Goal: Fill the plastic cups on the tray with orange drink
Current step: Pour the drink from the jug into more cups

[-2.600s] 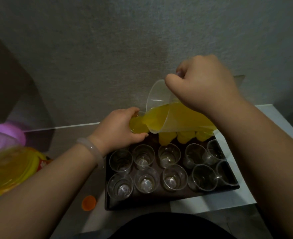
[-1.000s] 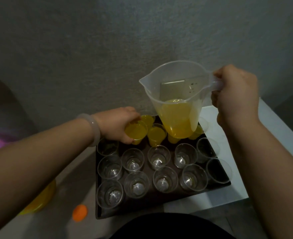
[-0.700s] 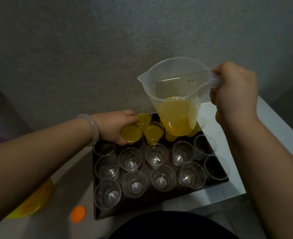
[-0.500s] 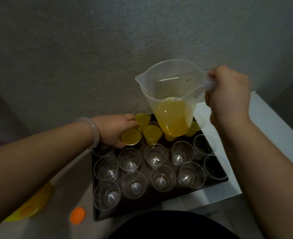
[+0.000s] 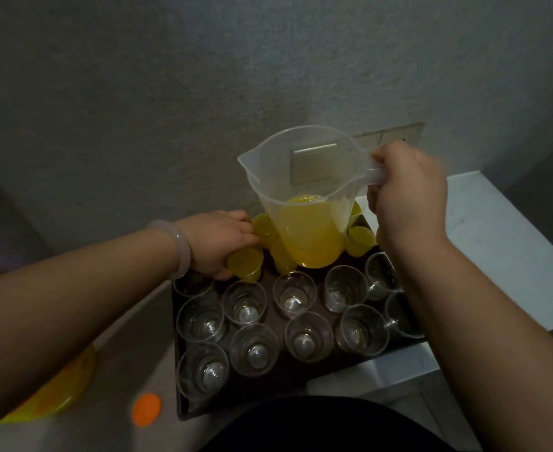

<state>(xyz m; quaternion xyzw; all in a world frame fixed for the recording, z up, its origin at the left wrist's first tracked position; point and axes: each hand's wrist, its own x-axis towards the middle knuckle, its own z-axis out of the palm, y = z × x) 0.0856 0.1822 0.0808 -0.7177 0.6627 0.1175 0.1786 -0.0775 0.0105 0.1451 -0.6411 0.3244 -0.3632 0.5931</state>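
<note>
My left hand [image 5: 218, 243] curls its fingers around a filled cup [image 5: 245, 262] near the far left corner of the tray [image 5: 288, 376]; I cannot tell whether the cup touches the tray. My right hand [image 5: 408, 197] clenches the handle of the clear jug [image 5: 301, 190], held upright above the tray's far edge and about half full of orange drink. Other filled cups [image 5: 359, 239] stand along that far edge. Empty cups [image 5: 294, 293] fill the rows toward the near edge. A pale bracelet [image 5: 179, 247] circles my left wrist. An orange cap [image 5: 147, 409] lies on the table beside the tray's near left corner.
</note>
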